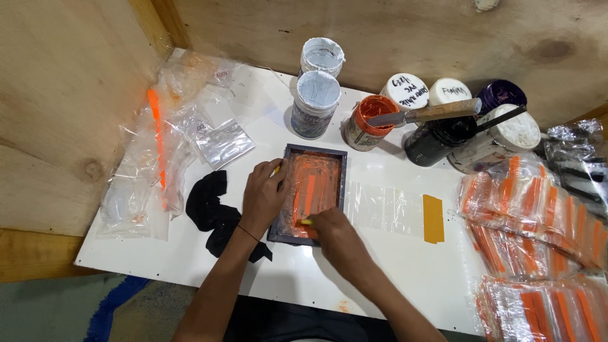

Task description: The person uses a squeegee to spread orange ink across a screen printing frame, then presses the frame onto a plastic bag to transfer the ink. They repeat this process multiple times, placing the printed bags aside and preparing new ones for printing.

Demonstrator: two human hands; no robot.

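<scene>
A small dark-framed printing screen [342,166] smeared with orange ink lies on the white table [392,266]. My left hand [263,196] rests on the frame's left side and holds it down. My right hand [332,231] sits at the frame's near end, gripping a small squeegee [306,222] with a yellowish edge against the inked mesh. A clear plastic bag [383,206] lies just right of the frame, with an orange strip [433,218] at its right end.
Several ink jars [315,101] stand at the back; an open orange one [367,120] has a palette knife [424,114] across it. Stacks of orange-printed bags [538,215] fill the right. A black cloth [212,209] and loose clear bags [158,158] lie left. Plywood walls enclose the corner.
</scene>
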